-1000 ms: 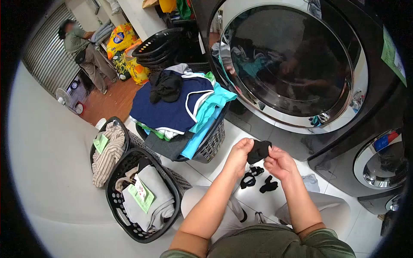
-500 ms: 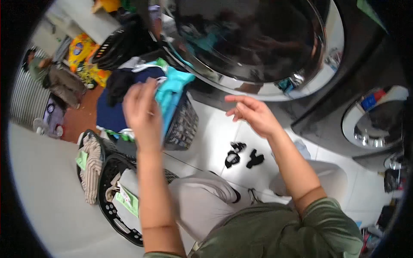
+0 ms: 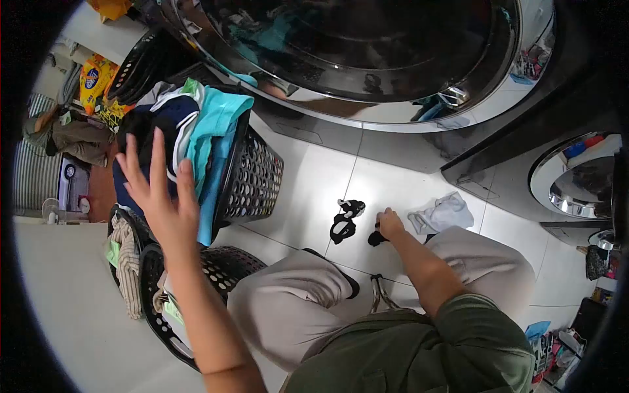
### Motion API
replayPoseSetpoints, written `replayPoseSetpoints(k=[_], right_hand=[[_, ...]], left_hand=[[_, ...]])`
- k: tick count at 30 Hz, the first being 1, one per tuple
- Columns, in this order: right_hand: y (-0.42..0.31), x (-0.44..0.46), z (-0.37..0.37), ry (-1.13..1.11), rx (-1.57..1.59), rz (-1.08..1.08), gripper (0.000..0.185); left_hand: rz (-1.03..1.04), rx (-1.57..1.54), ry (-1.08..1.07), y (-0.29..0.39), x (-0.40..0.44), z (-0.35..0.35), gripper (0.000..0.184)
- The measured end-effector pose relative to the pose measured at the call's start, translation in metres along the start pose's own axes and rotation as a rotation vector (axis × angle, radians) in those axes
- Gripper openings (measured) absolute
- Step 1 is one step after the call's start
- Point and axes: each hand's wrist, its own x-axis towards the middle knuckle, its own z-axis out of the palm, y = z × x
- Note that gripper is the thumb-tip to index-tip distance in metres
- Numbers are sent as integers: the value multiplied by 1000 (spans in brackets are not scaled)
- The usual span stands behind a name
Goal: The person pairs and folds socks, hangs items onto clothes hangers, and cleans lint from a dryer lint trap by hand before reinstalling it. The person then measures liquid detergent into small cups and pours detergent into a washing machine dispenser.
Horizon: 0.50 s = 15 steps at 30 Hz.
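My left hand (image 3: 164,196) hovers over the dark clothes on the heaped laundry basket (image 3: 252,173), its fingers spread and nothing in them. A turquoise cloth (image 3: 219,114) hangs over that basket's side. Down at the white floor, my right hand (image 3: 388,224) has its fingers closed on a small black item (image 3: 376,238). Left of it on the tiles lie black-and-white items (image 3: 343,226). A whitish cloth (image 3: 442,214) lies to the right of my right hand.
A large front-loading machine (image 3: 393,114) stands ahead, with a smaller round door (image 3: 580,177) at the right. Two more baskets, one with a striped cloth (image 3: 128,268), stand at the left. Another person (image 3: 78,139) is at the far left, near yellow bags (image 3: 95,82).
The black piece held between both hands has left them; my left hand moved over the heaped basket. My right hand went down to the floor and closed on a black item. The view shifted.
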Motion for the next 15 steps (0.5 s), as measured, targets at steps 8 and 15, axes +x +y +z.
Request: replayPoseSetpoints(k=[8, 15], right_hand=[[-5, -4, -137, 593, 172, -13, 16], [-25, -48, -31, -3, -312, -456, 40]], left_hand=[[-236, -737, -462, 103, -83, 53, 21], [-148, -657, -529, 101, -85, 72, 19]])
